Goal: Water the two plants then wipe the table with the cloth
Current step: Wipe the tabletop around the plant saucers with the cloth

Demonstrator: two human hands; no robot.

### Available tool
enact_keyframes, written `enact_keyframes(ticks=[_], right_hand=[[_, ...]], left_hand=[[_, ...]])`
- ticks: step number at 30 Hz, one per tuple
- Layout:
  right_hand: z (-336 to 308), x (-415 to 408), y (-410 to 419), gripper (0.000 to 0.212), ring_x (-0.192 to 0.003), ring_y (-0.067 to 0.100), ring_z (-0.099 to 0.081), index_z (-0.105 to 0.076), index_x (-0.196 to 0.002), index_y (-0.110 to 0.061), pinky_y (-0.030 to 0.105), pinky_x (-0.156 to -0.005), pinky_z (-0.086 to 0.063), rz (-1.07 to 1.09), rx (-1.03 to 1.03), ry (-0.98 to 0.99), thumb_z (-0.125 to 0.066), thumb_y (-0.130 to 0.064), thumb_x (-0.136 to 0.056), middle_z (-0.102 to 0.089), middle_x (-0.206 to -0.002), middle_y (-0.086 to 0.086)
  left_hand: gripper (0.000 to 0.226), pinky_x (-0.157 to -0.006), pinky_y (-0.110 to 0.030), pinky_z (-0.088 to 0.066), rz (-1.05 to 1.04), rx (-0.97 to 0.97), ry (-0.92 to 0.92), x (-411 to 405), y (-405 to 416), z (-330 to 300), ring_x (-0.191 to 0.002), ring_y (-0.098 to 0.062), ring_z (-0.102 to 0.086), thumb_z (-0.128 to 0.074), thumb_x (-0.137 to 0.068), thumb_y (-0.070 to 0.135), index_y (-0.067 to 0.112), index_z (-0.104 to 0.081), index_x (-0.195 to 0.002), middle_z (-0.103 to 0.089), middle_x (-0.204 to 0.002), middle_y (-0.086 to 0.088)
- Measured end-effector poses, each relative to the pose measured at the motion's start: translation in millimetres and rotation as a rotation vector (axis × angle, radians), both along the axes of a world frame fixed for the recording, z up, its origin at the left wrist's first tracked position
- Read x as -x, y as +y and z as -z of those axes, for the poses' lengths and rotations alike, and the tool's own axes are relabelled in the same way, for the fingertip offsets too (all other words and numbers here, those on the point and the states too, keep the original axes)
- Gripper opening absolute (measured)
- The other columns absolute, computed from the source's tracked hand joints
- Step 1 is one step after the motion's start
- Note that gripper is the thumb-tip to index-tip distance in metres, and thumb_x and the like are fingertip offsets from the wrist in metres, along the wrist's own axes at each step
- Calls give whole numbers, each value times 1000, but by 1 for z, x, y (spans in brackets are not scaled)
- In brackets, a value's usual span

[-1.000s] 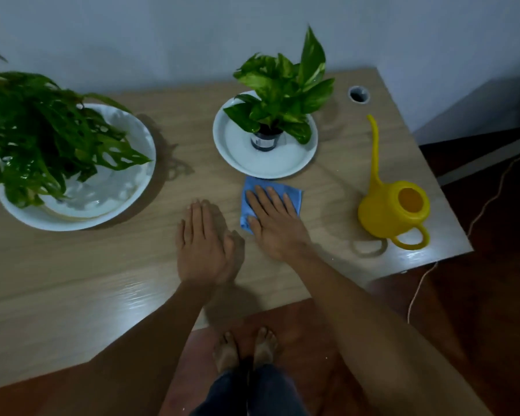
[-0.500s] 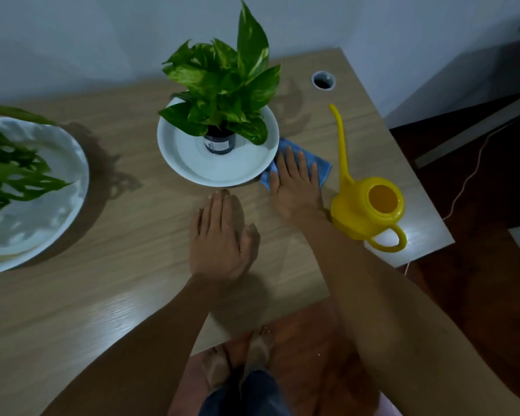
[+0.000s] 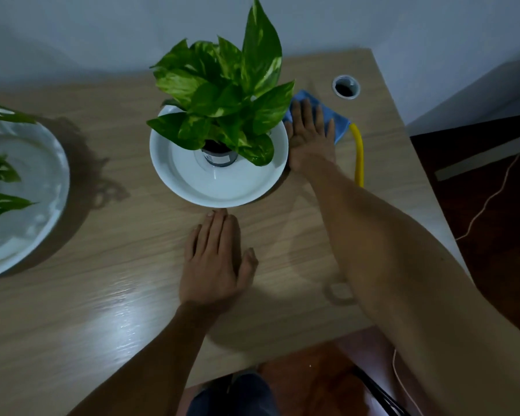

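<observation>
My right hand (image 3: pixel 311 139) presses flat on the blue cloth (image 3: pixel 338 126) on the wooden table (image 3: pixel 108 265), just right of the white dish (image 3: pixel 222 187) that holds the small green pothos plant (image 3: pixel 225 94). My left hand (image 3: pixel 216 259) lies flat on the table in front of that dish, fingers together, holding nothing. At the left edge a larger white dish (image 3: pixel 24 205) holds the second plant (image 3: pixel 0 202), mostly cut off. The yellow watering can shows only its spout (image 3: pixel 358 154); my right forearm hides its body.
A round cable hole (image 3: pixel 345 87) sits at the table's far right corner. The wall runs behind the table. Past the right edge lies dark floor with a thin cord (image 3: pixel 490 199). My legs show below the near edge.
My right hand has slid the cloth away from me, from in front of the small plant's dish round to its right side. The left hand stayed flat. The view has shifted right and closer.
</observation>
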State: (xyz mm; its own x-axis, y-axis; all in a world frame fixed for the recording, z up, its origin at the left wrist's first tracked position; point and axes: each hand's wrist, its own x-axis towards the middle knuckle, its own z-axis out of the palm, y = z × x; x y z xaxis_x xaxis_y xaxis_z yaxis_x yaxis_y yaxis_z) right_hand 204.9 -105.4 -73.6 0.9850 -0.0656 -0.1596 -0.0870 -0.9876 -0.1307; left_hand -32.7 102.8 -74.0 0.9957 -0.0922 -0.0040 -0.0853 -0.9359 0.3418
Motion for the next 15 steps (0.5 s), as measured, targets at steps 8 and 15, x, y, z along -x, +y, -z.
enact_keyframes(ticks=[8, 15], right_hand=[[-3, 39, 3, 61, -160, 22, 6, -3, -165, -26, 52, -127, 5, 133, -109, -22, -13, -47, -109, 0, -174, -1], [6, 125, 20, 61, -160, 21, 2, -6, -165, -27, 53, -127, 4, 206, -69, -23, -15, -48, -109, -2, -174, -3]], left_hand=[[70, -129, -48, -11, 22, 3, 14, 1, 0, -4, -159, -24, -19, -45, -101, 51, 10, -35, -157, -30, -168, -9], [73, -128, -49, -13, 61, 49, -1, 2, 5, -5, -157, -31, -23, -41, -101, 47, 4, -33, -158, -30, -167, -16]])
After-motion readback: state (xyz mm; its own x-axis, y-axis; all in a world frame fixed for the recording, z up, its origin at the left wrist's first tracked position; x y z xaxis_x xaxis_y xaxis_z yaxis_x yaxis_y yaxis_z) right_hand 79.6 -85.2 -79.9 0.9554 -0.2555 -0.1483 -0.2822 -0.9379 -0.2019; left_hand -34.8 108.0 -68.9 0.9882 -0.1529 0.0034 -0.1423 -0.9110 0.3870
